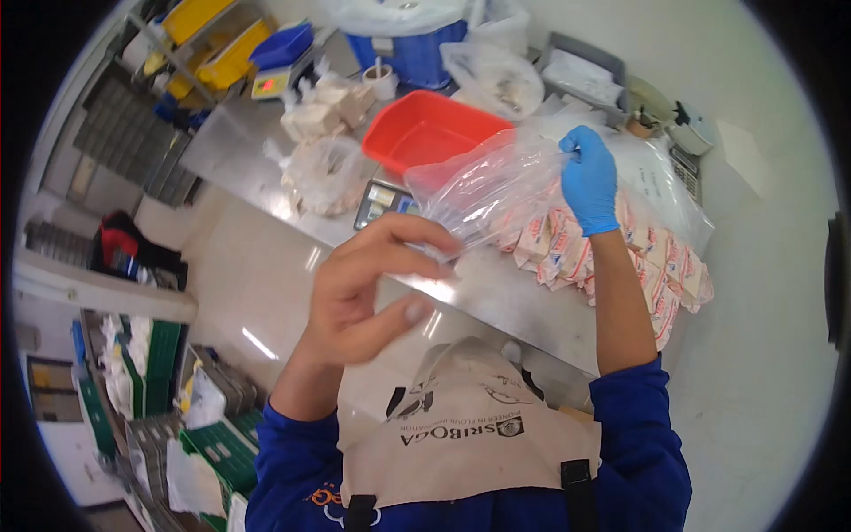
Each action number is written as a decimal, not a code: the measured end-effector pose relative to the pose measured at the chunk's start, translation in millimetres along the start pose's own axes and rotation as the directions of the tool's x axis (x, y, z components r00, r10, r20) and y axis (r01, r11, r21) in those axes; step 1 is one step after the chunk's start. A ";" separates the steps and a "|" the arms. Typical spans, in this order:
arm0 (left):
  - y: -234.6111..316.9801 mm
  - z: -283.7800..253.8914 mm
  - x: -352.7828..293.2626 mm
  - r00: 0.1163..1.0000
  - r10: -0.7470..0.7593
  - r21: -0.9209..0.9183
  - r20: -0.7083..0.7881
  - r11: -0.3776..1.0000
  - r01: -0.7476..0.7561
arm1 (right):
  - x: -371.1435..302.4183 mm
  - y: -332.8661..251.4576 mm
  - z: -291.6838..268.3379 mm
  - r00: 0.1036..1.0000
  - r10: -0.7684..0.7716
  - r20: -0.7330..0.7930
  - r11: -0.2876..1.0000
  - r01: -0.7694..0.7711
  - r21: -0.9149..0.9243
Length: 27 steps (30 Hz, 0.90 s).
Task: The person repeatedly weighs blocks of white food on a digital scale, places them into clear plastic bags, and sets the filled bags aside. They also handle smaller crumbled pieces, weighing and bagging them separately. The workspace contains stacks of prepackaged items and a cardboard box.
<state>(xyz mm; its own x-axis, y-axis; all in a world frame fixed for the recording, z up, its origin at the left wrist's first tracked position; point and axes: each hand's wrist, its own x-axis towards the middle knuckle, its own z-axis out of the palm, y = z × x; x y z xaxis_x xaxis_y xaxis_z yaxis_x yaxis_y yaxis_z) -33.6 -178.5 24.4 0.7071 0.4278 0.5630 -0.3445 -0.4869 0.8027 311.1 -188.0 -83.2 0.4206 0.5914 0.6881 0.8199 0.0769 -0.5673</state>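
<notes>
My right hand (pixel 590 182), in a blue glove, is closed on a clear plastic bag (pixel 483 191) and holds it up over the steel table (pixel 496 293). The bag stretches leftward, in front of a red plastic tub (pixel 390 137). My left hand (pixel 362 288) is bare, slightly blurred, with thumb and fingers curved apart. Its fingertips are close to the bag's lower left corner; whether they touch it I cannot tell. Below and right of the gloved hand lie many small paper packets (pixel 651 257) with red print, in a heap along the table.
A digital scale (pixel 381 200) sits left of the bag. Bagged pale blocks (pixel 324 115) and another filled clear bag (pixel 328 173) stand farther left. Behind are a blue barrel (pixel 412 58) and a grey crate (pixel 581 75). Flat plastic bags (pixel 660 182) lie at the right.
</notes>
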 end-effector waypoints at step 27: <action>-45.6 41.6 49.5 0.984 -0.004 0.933 -0.180 0.316 0.172 | -2.4 -115.5 8.5 0.999 0.018 0.041 0.960 -0.029 0.279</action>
<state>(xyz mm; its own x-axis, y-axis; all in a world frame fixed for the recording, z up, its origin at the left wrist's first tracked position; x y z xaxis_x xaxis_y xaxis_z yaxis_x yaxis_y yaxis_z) 42.9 -166.9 7.5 0.5860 0.5599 0.5858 0.5891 -0.7907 0.1664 212.1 -191.4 -23.2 0.4190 0.6249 0.6587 0.6667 0.2808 -0.6904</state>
